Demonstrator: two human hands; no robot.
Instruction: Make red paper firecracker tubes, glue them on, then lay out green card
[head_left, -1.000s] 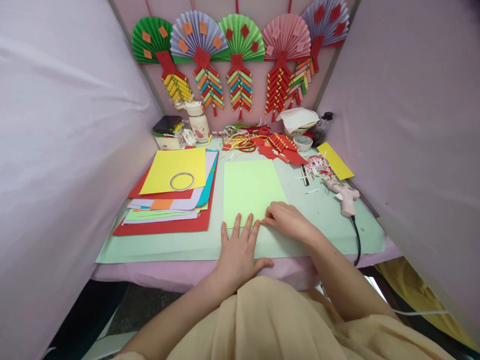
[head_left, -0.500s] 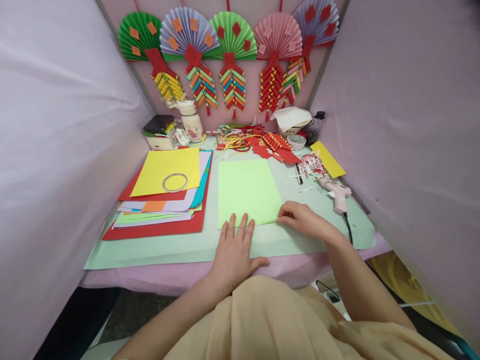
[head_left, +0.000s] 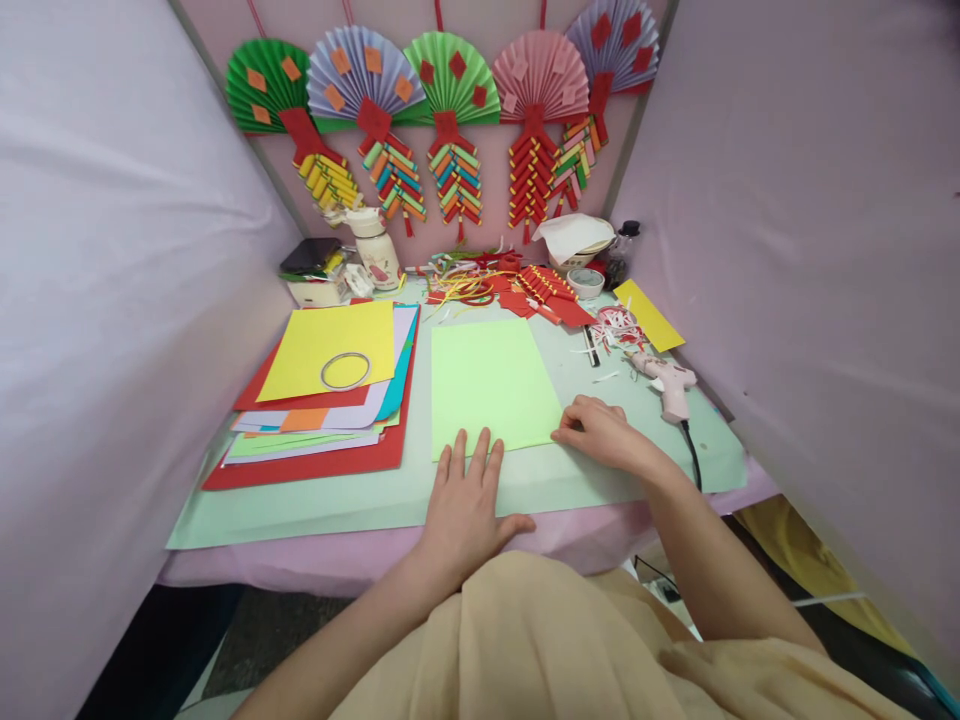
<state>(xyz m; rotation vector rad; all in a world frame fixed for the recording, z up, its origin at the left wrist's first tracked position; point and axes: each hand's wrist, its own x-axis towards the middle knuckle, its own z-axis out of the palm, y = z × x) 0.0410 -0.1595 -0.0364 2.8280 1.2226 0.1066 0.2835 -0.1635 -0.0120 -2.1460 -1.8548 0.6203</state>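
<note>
A light green sheet of paper (head_left: 491,385) lies flat on the pale green table cover (head_left: 322,510) in front of me. My left hand (head_left: 465,505) rests flat with fingers spread, its fingertips on the sheet's near edge. At the sheet's near right corner, my right hand (head_left: 596,432) is closed, thumb and forefinger pinching the paper. The curled fingers hide that corner. Left of the sheet is a stack of coloured paper with a yellow sheet (head_left: 315,345) on top, and a thin ring (head_left: 346,371) lies on it.
A pink glue gun (head_left: 670,385) with a black cord lies at the right. Red firecracker-like paper pieces (head_left: 547,290), ribbons and a tape roll (head_left: 585,282) fill the back, beside a white bottle (head_left: 376,250). Paper fans (head_left: 452,80) hang on the back wall.
The view has shifted slightly, so everything appears a little lower and to the left. Both hands keep their places on the light green sheet.
</note>
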